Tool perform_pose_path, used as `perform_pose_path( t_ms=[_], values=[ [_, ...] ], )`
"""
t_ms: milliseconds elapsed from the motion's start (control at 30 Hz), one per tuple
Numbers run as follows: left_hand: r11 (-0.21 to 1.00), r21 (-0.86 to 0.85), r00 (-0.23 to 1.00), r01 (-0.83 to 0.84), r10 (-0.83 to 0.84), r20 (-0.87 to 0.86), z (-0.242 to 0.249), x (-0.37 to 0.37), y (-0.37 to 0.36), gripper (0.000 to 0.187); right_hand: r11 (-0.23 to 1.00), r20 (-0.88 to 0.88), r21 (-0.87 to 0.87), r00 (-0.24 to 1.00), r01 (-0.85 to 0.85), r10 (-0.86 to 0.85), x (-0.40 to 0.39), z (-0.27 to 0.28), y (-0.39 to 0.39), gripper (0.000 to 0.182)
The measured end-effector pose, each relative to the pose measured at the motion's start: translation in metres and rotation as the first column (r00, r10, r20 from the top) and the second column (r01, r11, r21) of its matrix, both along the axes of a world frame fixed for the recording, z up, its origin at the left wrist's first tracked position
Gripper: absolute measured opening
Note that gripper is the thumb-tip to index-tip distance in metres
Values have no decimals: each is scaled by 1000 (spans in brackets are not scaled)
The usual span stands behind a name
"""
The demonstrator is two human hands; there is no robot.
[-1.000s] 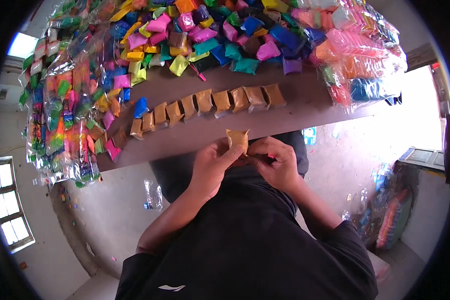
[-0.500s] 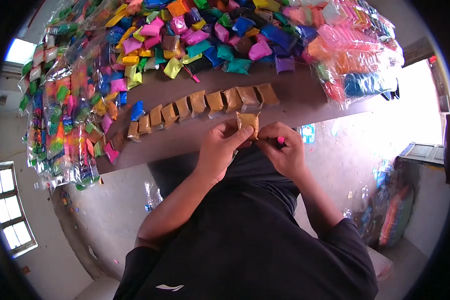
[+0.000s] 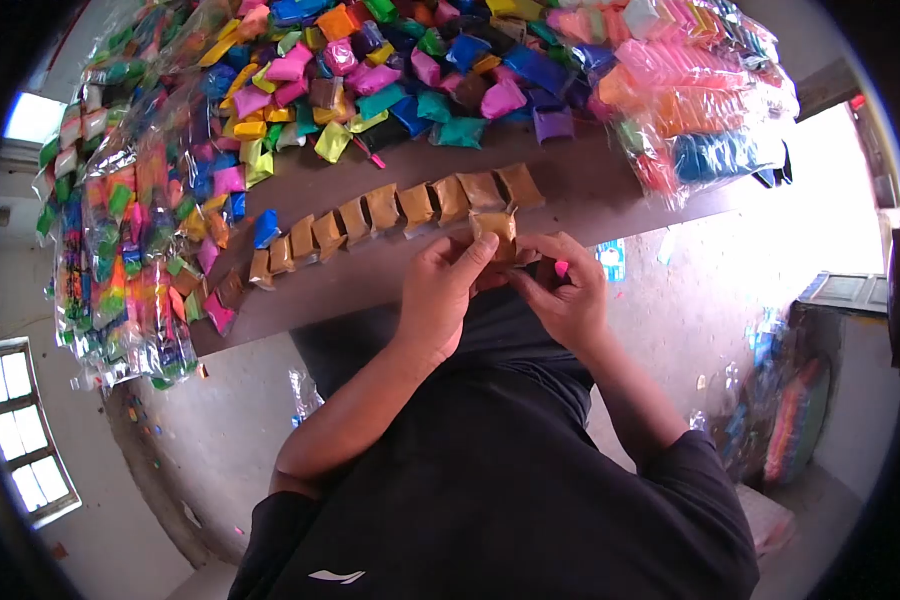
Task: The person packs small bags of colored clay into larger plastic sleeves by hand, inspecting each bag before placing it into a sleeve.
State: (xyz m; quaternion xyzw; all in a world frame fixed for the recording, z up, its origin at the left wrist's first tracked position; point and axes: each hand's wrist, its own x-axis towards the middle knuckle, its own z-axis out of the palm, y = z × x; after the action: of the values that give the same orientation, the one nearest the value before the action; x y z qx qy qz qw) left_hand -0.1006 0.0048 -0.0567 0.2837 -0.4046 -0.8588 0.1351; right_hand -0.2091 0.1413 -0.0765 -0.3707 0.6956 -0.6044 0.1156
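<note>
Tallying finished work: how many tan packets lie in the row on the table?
About 10, running from the left end to the right end; one more tan packet is in both hands.

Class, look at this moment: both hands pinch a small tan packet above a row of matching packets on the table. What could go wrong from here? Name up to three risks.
1. The tan packet is pinched only at its edges between the left hand and right hand, so it might slip.
2. It hangs right by the end of the row of tan packets; a careless placement could knock neighbours askew.
3. The heap of coloured packets sits close behind and might spill into the row.
</note>
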Motion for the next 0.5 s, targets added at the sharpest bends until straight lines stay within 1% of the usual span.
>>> perform_pose_path(
  t_ms=[67, 100, 167, 200, 267, 300, 367, 400, 467, 500],
  values=[
    [1000, -11, 1000, -18, 18, -5, -2, 2, 3, 26, 1000, -91, -17, 996, 15, -16, 0, -8, 1, 29],
    [1000, -11, 1000, -14, 14, -2, -3, 3, 4, 26, 1000, -88, -17, 996, 19, -20, 0, -10, 1, 29],
    [999, -15, 999, -43, 42, -9, -3, 4, 5, 25, 990, -155, -141, 988, -20, -2, -1, -13, -2, 33],
    [999, -16, 999, -43, 42, -8, -1, 4, 6, 25, 990, -155, -142, 988, -20, -2, 0, -14, -2, 33],
    [985, -161, 998, -66, 63, -22, 4, 3, 9, 27, 994, -52, -108, 999, 5, -10, 3, -14, -2, 36],
    [985, -162, 998, -65, 63, -23, 3, 2, 12, 27, 994, -53, -109, 999, 5, -11, 4, -13, -3, 36],
    [902, -420, 994, -102, 79, -73, 0, 1, 17, 26, 997, 90, -65, 995, 49, -43, 7, -10, -6, 40],
    [902, -420, 994, -101, 78, -72, -2, 1, 18, 26, 997, 91, -65, 995, 50, -44, 8, -5, -7, 40],
    [755, -645, 993, -119, 99, -67, -6, 2, 21, 24, 1000, -11, 4, 1000, 30, -30, 10, 5, -7, 37],
    [755, -645, 993, -118, 99, -66, -5, 3, 21, 24, 1000, -10, 4, 1000, 30, -30, 9, 3, -7, 37]
  ],
)
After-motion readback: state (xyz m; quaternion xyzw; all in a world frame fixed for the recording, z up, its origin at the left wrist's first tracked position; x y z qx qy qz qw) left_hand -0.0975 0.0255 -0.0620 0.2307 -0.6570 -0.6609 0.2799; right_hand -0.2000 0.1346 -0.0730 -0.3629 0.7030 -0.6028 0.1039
